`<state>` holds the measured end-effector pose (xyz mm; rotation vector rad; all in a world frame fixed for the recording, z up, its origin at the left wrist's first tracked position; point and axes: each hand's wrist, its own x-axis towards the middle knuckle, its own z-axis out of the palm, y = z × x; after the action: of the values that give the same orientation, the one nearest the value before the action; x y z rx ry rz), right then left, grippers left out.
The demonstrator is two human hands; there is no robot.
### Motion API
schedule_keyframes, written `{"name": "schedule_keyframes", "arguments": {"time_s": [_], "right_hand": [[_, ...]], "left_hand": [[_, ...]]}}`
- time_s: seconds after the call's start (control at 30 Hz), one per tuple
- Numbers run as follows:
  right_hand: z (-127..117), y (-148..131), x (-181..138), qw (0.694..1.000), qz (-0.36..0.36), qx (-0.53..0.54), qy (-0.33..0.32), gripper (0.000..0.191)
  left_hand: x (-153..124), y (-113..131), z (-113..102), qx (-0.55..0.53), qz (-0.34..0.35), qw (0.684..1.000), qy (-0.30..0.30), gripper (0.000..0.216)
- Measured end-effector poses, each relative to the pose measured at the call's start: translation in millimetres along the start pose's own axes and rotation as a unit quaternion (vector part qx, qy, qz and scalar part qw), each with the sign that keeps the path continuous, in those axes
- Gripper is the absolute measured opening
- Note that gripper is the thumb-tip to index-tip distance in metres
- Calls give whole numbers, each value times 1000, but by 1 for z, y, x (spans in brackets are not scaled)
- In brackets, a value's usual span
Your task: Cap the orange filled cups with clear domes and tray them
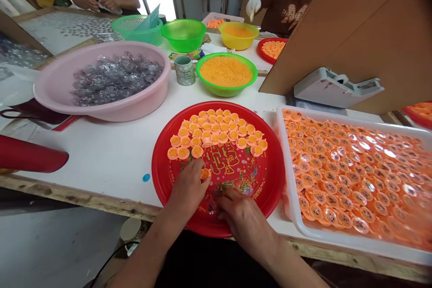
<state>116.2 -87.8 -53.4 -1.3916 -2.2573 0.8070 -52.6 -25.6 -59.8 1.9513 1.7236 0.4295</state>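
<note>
A round red tray (273, 166) with a printed gold pattern lies in front of me. On its far half sit several small orange plastic cups (214, 127) filled with orange grains. My left hand (191, 184) is closed on one such filled orange cup (205, 174) over the middle of the tray. To its right, my right hand (241, 209) is low over the tray's near part, fingers bent together. What its fingertips hold, if anything, is hidden. A small clear piece (211, 209) with a dark print lies on the tray between the hands.
A white bin (293, 216) of capped orange pieces stands at right, below a tape dispenser (337, 87). Behind the tray are a green bowl (226, 92) of orange grains, a mug (185, 71) and a pink basin (141, 103) of clear pieces. Two people work across the table.
</note>
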Motion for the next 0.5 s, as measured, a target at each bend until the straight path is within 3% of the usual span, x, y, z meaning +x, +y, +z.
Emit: {"name": "schedule_keyframes", "arguments": {"time_s": [0.2, 0.3, 0.5], "right_hand": [[-3, 23, -1, 997, 53, -31, 55, 25], [-11, 27, 1, 991, 95, -18, 93, 20], [-11, 19, 5, 997, 61, -24, 50, 23]], "left_hand": [[-3, 1, 10, -23, 29, 999, 11, 3], [-4, 3, 10, -34, 43, 998, 30, 16], [1, 3, 15, -132, -16, 990, 52, 22]]}}
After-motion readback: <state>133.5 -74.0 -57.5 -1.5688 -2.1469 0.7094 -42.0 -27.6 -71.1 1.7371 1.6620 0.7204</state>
